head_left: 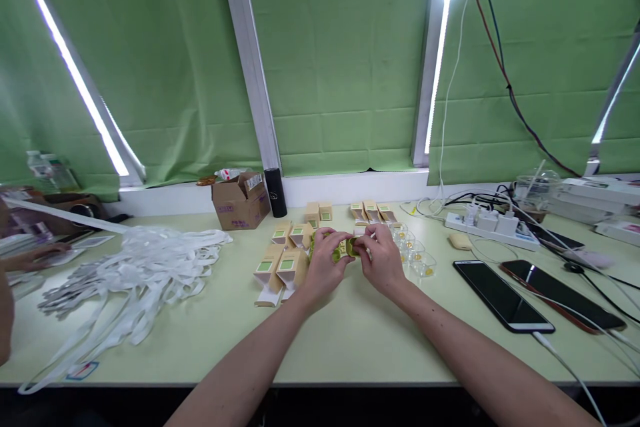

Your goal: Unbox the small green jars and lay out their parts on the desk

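My left hand (326,257) and my right hand (381,259) are close together over the middle of the table. Between their fingertips is a small green round piece (351,248), pinched by my right hand. The fingers of my left hand curl round more green pieces beside it; their exact kind is too small to make out. Left of my hands stand several small beige cardboard boxes (294,265) with green labels and open flaps. Several clear plastic cups (425,265) with yellow bits inside sit just right of my right hand.
White straps (145,267) lie heaped on the left, near another person's hand (45,255). A brown carton (240,203) and a black cylinder (275,193) stand at the back. Two phones (503,295), cables and a power strip (493,230) occupy the right.
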